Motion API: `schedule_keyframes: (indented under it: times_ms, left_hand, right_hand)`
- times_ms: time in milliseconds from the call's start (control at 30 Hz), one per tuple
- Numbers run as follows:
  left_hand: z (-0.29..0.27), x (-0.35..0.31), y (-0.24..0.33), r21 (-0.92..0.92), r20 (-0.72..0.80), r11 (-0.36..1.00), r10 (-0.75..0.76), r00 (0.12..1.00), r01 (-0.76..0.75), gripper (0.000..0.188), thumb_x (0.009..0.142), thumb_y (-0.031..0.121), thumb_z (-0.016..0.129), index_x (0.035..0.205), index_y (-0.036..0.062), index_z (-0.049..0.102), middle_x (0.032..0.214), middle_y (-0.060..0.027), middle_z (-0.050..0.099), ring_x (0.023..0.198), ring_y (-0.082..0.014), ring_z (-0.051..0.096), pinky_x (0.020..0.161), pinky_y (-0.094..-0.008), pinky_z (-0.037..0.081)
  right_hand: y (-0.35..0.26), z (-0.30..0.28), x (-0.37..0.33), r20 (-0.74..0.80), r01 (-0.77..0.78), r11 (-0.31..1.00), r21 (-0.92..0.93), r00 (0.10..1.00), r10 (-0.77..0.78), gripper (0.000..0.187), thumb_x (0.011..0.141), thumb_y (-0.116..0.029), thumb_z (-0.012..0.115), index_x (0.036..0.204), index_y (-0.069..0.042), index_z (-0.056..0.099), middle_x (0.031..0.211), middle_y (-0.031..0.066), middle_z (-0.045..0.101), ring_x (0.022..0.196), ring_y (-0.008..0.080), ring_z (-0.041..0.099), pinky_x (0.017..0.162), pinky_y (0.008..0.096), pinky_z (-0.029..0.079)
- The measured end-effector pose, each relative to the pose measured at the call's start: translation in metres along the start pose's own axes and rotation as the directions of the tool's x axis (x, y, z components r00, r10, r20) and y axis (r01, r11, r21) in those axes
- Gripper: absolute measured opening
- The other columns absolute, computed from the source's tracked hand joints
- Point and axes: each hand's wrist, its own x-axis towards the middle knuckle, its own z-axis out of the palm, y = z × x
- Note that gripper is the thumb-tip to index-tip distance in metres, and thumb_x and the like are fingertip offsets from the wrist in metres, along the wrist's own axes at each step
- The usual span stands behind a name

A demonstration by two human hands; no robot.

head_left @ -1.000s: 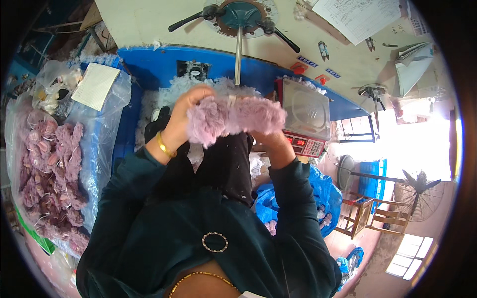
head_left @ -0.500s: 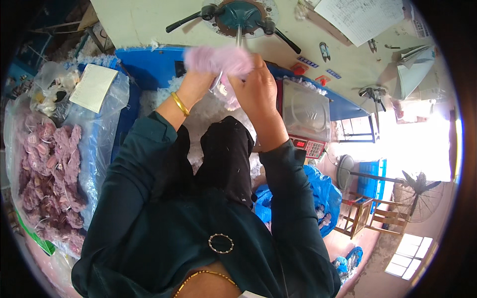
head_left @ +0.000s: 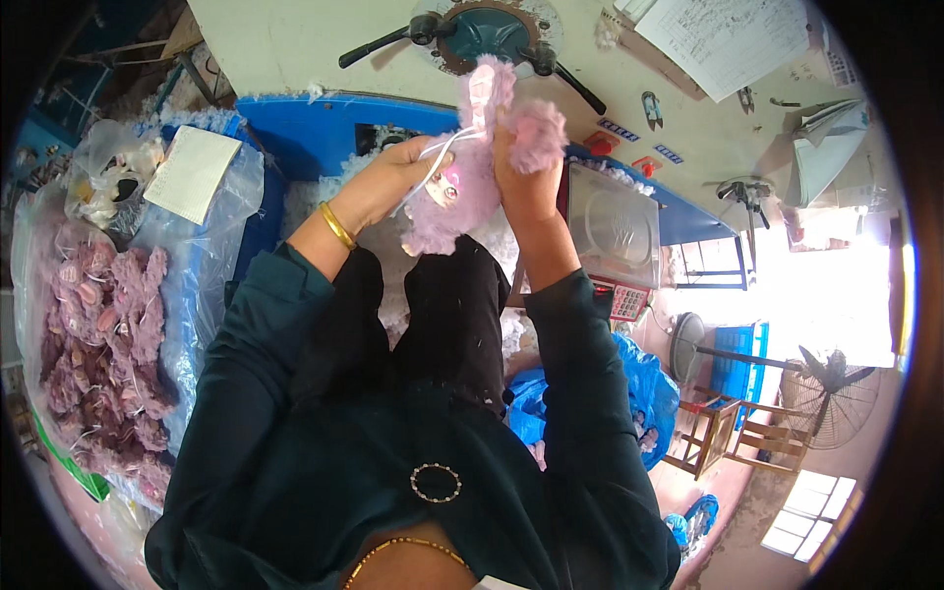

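Fingers (head_left: 418,151) of the left hand (head_left: 386,181) pinch the pink plush toy (head_left: 475,179) beside a white cord (head_left: 421,182); those of the right hand (head_left: 525,189) are obscured by pink fluff (head_left: 539,136), so I cannot tell their grip. Twisting could, I judge, snag that loose cord; the toy's body lies between both hands, near the desk (head_left: 295,49).

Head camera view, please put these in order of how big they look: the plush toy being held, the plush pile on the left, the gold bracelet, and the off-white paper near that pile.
1. Plush pile
2. Held plush toy, though partly covered
3. Off-white paper
4. Gold bracelet
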Motion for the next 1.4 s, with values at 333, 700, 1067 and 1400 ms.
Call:
schedule_keyframes:
  times_ms: [333,700,1067,1400]
  left_hand:
    - [0.047,-0.019,-0.005,0.96,0.146,0.074,0.69,0.708,-0.27,0.019,0.07,0.009,0.065,0.084,0.0049,0.053,0.082,-0.0141,0.057,0.08,-0.0348,0.058,0.066,-0.0429,0.045]
    - [0.064,-0.03,0.001,0.896,-0.137,0.404,0.649,0.748,-0.186,0.051,0.066,0.022,0.079,0.104,0.0,0.052,0.091,-0.0186,0.056,0.085,-0.0383,0.058,0.072,-0.0413,0.047]
    - [0.053,-0.04,-0.005,-0.016,-0.308,0.955,0.276,0.91,-0.295,0.031,0.1,0.02,0.043,0.121,0.0005,0.055,0.091,0.0003,0.059,0.08,-0.0095,0.059,0.073,-0.0257,0.051]
    - [0.056,-0.05,-0.016,-0.219,-0.173,0.975,0.011,0.985,-0.049,0.041,0.098,0.031,0.047,0.122,-0.0005,0.054,0.106,-0.0099,0.064,0.098,-0.0177,0.062,0.087,-0.0312,0.049]
  right_hand:
    - [-0.023,-0.005,-0.011,0.197,-0.341,0.935,0.098,0.928,0.318,0.016,0.079,-0.024,0.067,0.084,-0.011,0.061,0.082,0.0086,0.059,0.075,0.0227,0.058,0.064,0.038,0.044]
    - [-0.013,0.015,0.021,0.251,-0.715,0.676,0.177,0.697,0.672,0.036,0.081,-0.036,0.056,0.1,-0.005,0.063,0.09,0.0222,0.065,0.09,0.0413,0.062,0.078,0.042,0.048]
    - [0.008,-0.057,-0.041,0.906,-0.874,-0.26,0.411,0.36,0.224,0.041,0.091,-0.035,0.061,0.113,-0.001,0.058,0.097,0.0055,0.064,0.081,0.0145,0.061,0.069,0.0271,0.05]
    - [-0.041,-0.058,-0.044,0.878,-0.829,0.419,0.369,0.459,0.134,0.043,0.072,-0.031,0.08,0.09,0.001,0.057,0.064,0.007,0.052,0.054,0.0142,0.05,0.049,0.0308,0.039]
